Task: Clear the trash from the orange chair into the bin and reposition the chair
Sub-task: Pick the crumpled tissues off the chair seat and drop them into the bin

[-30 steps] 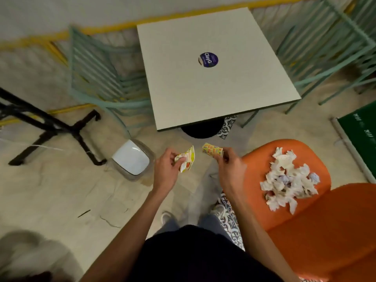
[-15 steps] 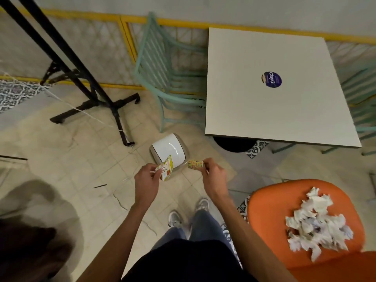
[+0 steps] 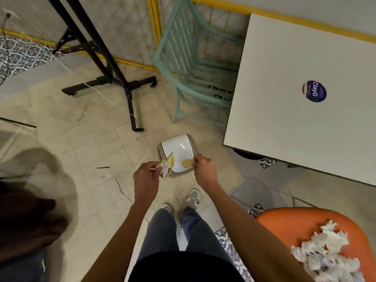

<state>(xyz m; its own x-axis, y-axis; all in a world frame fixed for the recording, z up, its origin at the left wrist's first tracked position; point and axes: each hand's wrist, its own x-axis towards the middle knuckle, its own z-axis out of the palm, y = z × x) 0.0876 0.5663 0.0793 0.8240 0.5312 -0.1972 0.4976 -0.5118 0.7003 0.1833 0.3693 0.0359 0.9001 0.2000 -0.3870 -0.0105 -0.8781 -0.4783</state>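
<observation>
You hold two wrappers, one in each hand. Your left hand (image 3: 145, 176) pinches a flat wrapper (image 3: 167, 166) by its lower end. Its long axis runs up and away from you, and its tip is over the white lid of the bin (image 3: 179, 146). Your right hand (image 3: 204, 169) pinches a crumpled wrapper (image 3: 188, 163). Its long axis lies sideways and points left at the first.

There is one bin. It stands on the tile floor just off the near-left corner of the table (image 3: 295, 129), ahead of your two shoes (image 3: 192, 197).

One orange chair (image 3: 284, 222) sits at your lower right, cut by the frame's edge, and carries one paper pile (image 3: 325, 255). One teal chair (image 3: 189, 64) stands against the table's left edge.

Open floor lies left of the bin, up to the foot of the black stand (image 3: 114, 78).
</observation>
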